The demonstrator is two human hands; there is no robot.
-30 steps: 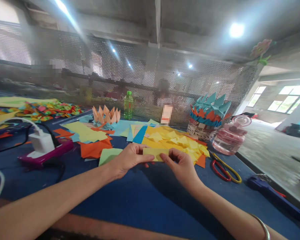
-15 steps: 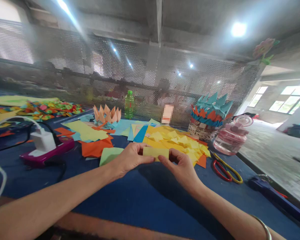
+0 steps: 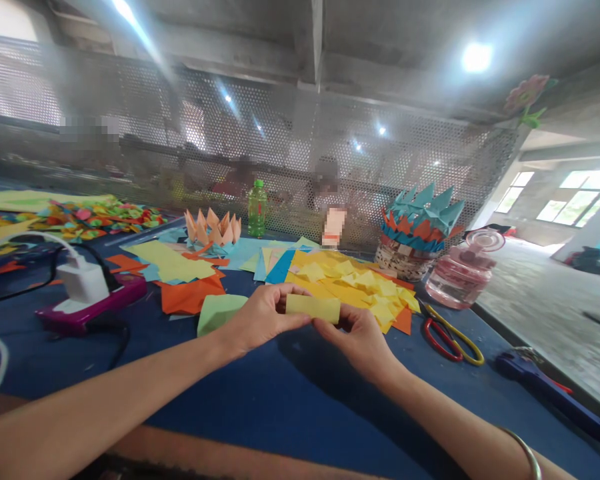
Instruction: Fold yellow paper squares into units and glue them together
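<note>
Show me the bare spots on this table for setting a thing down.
The blue tabletop is bare between the two forearms, toward the near edge. A narrower bare strip lies between the right hand and the scissors. Another lies between the purple power strip and the left hand. Behind the yellow strip, paper piles crowd the surface.

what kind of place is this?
Likely a paper-craft workbench in an industrial hall: cut coloured paper and a paper crown on the blue table, a perforated metal screen behind. The left hand and right hand hold a yellow paper strip.
</note>
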